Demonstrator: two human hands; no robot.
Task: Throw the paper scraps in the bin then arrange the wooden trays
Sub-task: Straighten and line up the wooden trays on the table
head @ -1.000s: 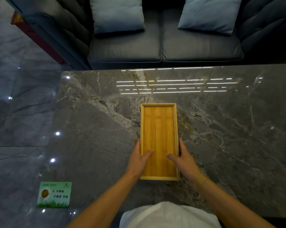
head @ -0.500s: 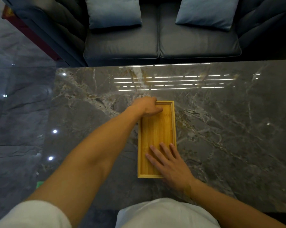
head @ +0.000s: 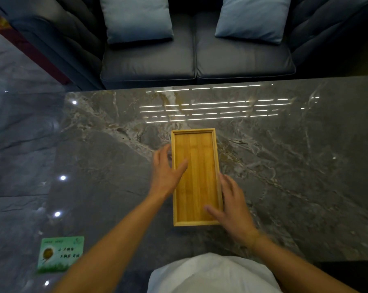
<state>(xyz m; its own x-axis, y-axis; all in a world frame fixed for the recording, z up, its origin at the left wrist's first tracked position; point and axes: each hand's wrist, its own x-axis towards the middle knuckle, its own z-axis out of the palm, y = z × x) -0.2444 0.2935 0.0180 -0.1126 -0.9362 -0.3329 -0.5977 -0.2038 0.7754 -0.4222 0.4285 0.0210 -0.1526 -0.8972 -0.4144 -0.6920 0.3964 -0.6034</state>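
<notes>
A long wooden tray (head: pixel 196 166) lies lengthwise on the grey marble table (head: pixel 284 166), straight in front of me. My left hand (head: pixel 167 173) is at the tray's left rim about halfway along, fingers spread outside the rim and thumb over the tray floor; it is motion-blurred. At the near right corner, my right hand (head: pixel 231 204) straddles the right rim, thumb inside and fingers outside. The tray holds nothing. No paper scraps and no bin are in view.
A dark sofa (head: pixel 195 60) with two blue cushions (head: pixel 136 17) stands just past the table's far edge. A green printed card (head: pixel 60 254) lies at the lower left. Glossy grey floor (head: pixel 20 144) runs along the table's left side.
My left hand has come back from the tray's far left corner to the middle of its left rim. My right hand has shifted from flat on the tray floor to its right rim.
</notes>
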